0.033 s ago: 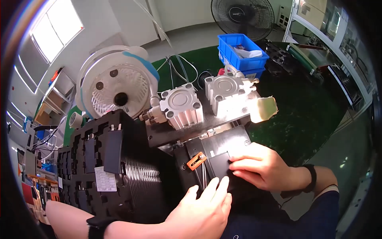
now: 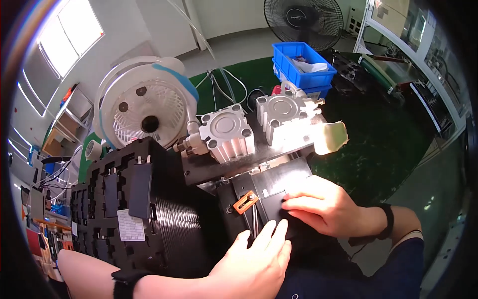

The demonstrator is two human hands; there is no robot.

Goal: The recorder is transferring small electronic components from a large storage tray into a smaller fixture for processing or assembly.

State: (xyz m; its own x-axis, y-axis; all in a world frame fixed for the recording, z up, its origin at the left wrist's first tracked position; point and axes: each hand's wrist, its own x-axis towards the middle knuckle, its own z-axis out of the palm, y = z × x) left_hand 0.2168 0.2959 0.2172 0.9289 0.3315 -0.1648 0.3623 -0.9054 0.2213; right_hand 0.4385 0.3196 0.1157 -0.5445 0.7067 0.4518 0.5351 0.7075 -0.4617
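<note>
A flat black rectangular piece (image 2: 273,205) lies in the black fixture (image 2: 242,183), in front of two silver pneumatic cylinders. My right hand (image 2: 326,205) is closed at its right edge, with thumb and fingertips bunched there; the exact grip is partly hidden. My left hand (image 2: 256,261) lies open at the near end, fingers stretched forward and fingertips at the fixture's near side. An orange slotted clamp (image 2: 245,202) sits just left of the piece, with thin metal rods below it.
The silver cylinders (image 2: 226,130) stand on a black plate behind the fixture. A tall stack of black trays (image 2: 169,219) rises at left, with dark flat pieces on its front. Behind are a white fan (image 2: 149,107), a blue bin (image 2: 303,74) and a green tabletop (image 2: 378,139).
My right hand's fingertips have shifted slightly left along the black piece. My left hand stays in nearly the same place.
</note>
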